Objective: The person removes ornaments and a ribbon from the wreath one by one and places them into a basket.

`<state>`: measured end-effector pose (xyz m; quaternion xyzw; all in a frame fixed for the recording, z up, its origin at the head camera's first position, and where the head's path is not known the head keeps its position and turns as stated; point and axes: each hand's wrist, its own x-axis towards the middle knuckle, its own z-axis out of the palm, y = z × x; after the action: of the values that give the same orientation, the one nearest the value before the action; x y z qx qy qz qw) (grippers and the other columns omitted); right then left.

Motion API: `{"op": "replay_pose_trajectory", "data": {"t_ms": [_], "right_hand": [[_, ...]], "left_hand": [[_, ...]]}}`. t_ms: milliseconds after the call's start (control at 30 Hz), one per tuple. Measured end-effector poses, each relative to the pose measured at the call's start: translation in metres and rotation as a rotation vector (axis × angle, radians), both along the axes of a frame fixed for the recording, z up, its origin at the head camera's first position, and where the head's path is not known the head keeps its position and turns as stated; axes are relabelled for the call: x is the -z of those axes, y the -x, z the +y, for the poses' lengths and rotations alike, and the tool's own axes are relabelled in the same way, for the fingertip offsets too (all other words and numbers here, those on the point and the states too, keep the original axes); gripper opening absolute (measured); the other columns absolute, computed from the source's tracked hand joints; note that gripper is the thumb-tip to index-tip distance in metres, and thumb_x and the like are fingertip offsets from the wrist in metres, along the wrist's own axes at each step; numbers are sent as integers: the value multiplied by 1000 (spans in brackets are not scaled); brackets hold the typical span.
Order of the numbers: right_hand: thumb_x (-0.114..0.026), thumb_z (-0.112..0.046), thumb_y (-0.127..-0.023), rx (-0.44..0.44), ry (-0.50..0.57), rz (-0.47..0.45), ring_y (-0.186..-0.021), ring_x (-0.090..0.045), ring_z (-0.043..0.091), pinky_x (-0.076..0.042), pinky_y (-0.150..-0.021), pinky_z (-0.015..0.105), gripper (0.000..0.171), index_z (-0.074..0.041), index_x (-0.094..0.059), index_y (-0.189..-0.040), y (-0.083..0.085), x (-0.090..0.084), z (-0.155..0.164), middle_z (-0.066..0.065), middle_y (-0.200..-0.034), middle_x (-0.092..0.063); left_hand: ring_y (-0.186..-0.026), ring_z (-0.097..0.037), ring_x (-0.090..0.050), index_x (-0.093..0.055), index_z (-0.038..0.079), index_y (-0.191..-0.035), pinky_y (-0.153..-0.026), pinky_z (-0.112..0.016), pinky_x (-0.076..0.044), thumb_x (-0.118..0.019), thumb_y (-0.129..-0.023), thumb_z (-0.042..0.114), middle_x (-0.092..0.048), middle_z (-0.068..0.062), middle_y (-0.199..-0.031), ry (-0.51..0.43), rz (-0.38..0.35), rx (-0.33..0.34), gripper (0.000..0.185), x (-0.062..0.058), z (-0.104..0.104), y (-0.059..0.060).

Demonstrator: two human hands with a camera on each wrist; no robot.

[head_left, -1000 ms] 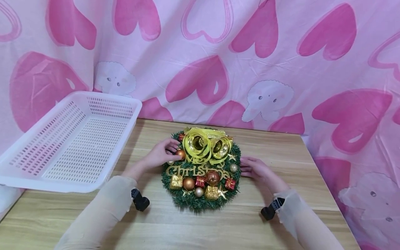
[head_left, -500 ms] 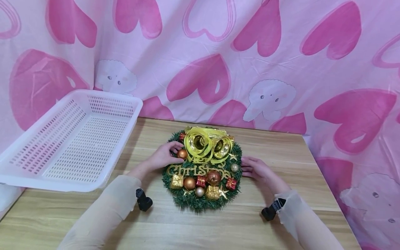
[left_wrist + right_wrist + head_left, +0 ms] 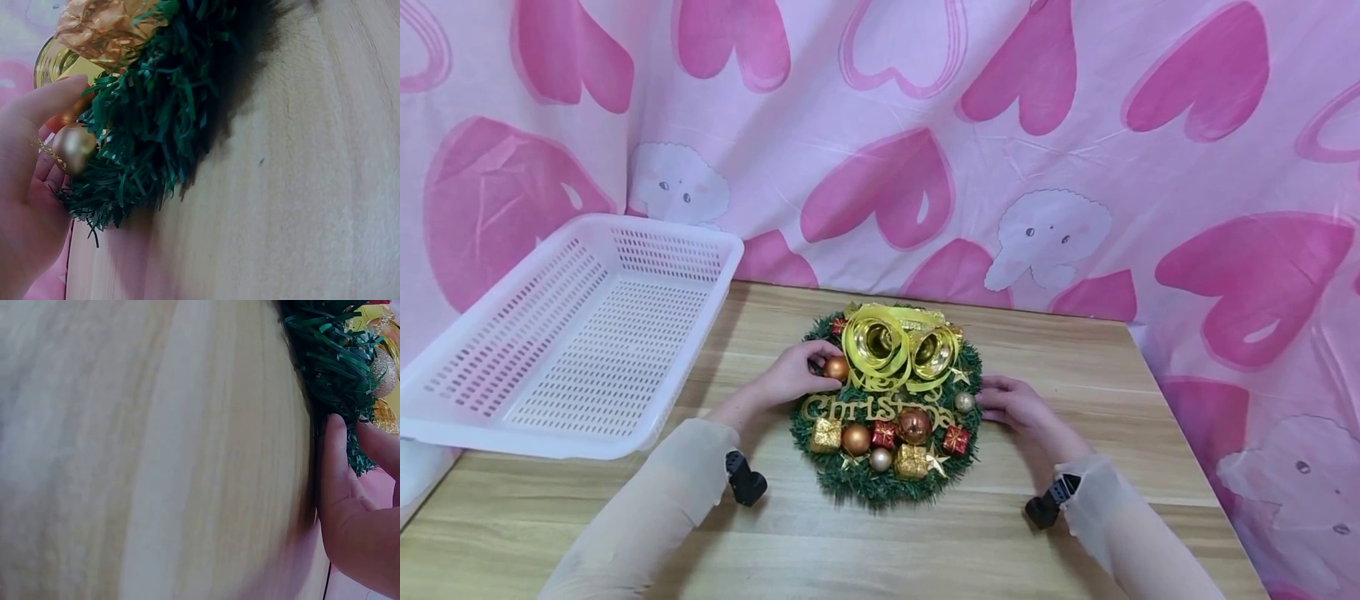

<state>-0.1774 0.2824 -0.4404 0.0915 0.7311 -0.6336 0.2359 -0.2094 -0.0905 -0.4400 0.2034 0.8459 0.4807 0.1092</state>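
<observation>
A round green Christmas wreath (image 3: 880, 492) lies on the wooden table, decorated with gold bells, yellow ribbon, gold "Merry Christmas" lettering, baubles and small wrapped gift boxes. My left hand (image 3: 792, 375) reaches over its left edge, thumb and bent fingers around an orange bauble (image 3: 836, 367). In the left wrist view, a gold bauble (image 3: 75, 149) shows beside that thumb, and some fingertips are hidden behind the ornaments. At the opposite edge, my right hand (image 3: 1017, 403) has its fairly straight fingers against the green tinsel (image 3: 331, 369), near a glittery pale bauble (image 3: 383, 372).
A white perforated plastic basket (image 3: 696, 358) stands at the table's left side. Behind the wooden table (image 3: 880, 554) hangs a pink curtain (image 3: 880, 108) printed with hearts. Both wrists carry small black cameras.
My left hand has shifted slightly right and closer around the orange bauble, then held still. My right hand stays at the wreath's right edge; the wreath looks nearly unmoved.
</observation>
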Motion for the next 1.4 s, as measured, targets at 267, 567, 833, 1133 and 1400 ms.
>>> {"op": "replay_pose_trajectory", "data": {"t_ms": [267, 567, 833, 1133, 1400], "right_hand": [[-54, 2, -88, 12, 10, 3, -77, -62, 5, -55, -75, 21, 63, 14, -21, -140, 1, 0, -2, -3, -91, -59], [-54, 3, -88, 10, 18, 2, -77, -62, 5, -55, -75, 21, 63, 15, -20, -140, 2, 1, -1, -4, -91, -59], [-55, 3, -88, 8, 15, 0, -78, -61, 4, -55, -75, 20, 64, 14, -20, -140, 2, 2, 0, -4, -91, -59], [-54, 4, -88, 4, 17, -2, -78, -61, 4, -55, -75, 21, 63, 14, -20, -140, 1, 2, 1, -4, -90, -59], [-54, 3, -89, -8, 26, 3, -78, -61, 5, -55, -76, 21, 63, 14, -20, -140, 1, 2, 1, -5, -89, -60]], "left_hand": [[-91, -20, -56, -57, 7, -116, -82, -31, -49, -76, -75, 13, -61, -10, -102, -26, -40, -7, 46, -7, -2, -1], [-90, -20, -57, -58, 7, -115, -79, -30, -51, -76, -76, 13, -62, -10, -102, -51, -36, -13, 44, -16, -4, 0], [-92, -20, -57, -57, 9, -117, -82, -31, -50, -75, -76, 12, -61, -8, -104, -48, -62, -34, 45, -23, -8, 1], [-93, -21, -56, -57, 7, -119, -81, -31, -52, -75, -76, 11, -61, -12, -105, -58, -50, -42, 47, -33, -10, 2], [-91, -21, -56, -58, 6, -118, -79, -30, -52, -74, -77, 10, -60, -12, -105, -60, -38, -46, 44, -38, -13, 4]]}}
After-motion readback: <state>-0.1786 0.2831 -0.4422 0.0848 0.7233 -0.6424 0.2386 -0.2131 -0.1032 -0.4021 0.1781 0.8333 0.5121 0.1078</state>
